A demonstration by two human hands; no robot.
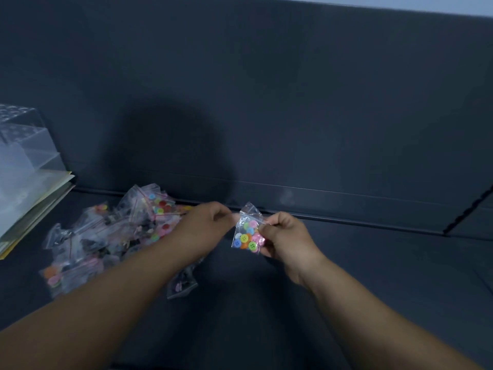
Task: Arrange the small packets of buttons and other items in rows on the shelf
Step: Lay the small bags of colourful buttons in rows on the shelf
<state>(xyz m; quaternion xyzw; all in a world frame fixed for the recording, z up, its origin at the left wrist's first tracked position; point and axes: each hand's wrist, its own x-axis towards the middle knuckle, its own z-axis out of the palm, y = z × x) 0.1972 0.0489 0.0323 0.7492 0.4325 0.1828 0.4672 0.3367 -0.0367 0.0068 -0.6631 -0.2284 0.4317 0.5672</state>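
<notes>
A small clear zip packet of coloured buttons (247,234) hangs upright above the dark shelf (373,276). My right hand (286,237) pinches its right edge. My left hand (206,227) sits at the packet's left side with fingers curled, pinching its upper left edge. A loose pile of several more packets (112,236) with buttons and dark items lies on the shelf to the left, partly behind my left forearm. One stray packet (182,285) lies under that forearm.
A clear plastic box (24,145) stands on a stack of papers or folders (34,206) at the far left. The shelf's dark back wall (293,116) rises behind. A slotted upright strip (466,212) runs at the right edge.
</notes>
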